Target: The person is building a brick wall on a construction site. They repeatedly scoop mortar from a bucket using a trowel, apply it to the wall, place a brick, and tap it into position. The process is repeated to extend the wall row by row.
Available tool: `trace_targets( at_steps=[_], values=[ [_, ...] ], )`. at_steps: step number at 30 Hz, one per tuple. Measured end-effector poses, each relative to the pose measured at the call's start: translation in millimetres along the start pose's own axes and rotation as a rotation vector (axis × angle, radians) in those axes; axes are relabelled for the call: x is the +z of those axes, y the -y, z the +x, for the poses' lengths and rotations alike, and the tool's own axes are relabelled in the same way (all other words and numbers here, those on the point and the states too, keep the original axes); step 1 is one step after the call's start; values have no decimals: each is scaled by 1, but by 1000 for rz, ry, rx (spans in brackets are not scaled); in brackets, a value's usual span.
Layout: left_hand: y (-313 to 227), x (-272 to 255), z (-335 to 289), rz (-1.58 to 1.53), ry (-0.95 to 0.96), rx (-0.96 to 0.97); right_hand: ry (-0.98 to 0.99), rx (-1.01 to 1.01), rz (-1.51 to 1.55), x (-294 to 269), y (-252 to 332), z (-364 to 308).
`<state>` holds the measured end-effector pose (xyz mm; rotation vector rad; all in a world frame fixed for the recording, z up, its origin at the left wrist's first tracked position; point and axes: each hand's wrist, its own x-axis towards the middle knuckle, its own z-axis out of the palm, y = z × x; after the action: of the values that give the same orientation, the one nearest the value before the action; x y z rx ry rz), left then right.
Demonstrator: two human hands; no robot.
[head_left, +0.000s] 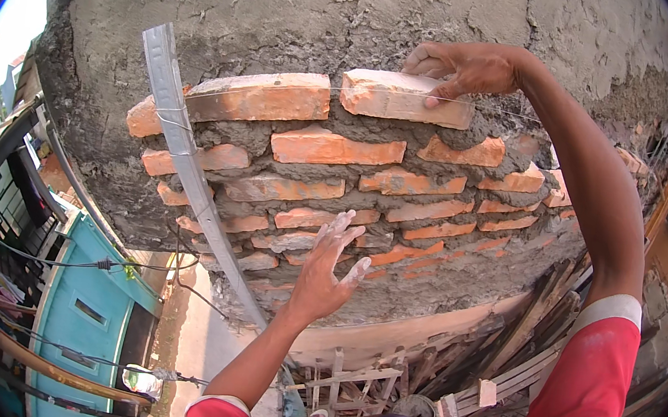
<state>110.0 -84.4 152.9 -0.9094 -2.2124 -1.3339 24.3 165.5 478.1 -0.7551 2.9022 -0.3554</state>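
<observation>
My right hand [457,68] grips a pale orange brick [400,99] from above, thumb on its front face and fingers over the top. That brick lies on the wall's top course, with a narrow gap between it and the longer brick [273,96] on its left. A thin string [240,91] runs across the front of both. Below, my left hand [327,269] is held in front of the brick wall [336,149], fingers spread and dusted with grey, holding nothing. Whether its fingertips touch the wall I cannot tell.
A metal strip [182,133] tied with wire slants down the wall's left side. Rough grey plaster [333,2] rises behind the bricks. Wooden slats and planks [513,369] crowd the lower right. Cables cross at lower left, before a turquoise gate [84,308].
</observation>
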Motion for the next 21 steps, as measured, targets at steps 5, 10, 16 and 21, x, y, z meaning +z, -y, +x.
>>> trace_targets(
  at_steps=[5,10,16,21],
  values=[
    [1,-8,-2,3,-1,3,15,10,8,0,-4,1],
    [0,-15,-4,4,-7,29,47,48,59,2,-1,-1],
    [-31,-62,22,66,-49,268,-188,18,-60,-8,-7,-12],
    [-112,-140,116,201,-117,472,-609,-100,-135,-8,-16,-62]
  ],
)
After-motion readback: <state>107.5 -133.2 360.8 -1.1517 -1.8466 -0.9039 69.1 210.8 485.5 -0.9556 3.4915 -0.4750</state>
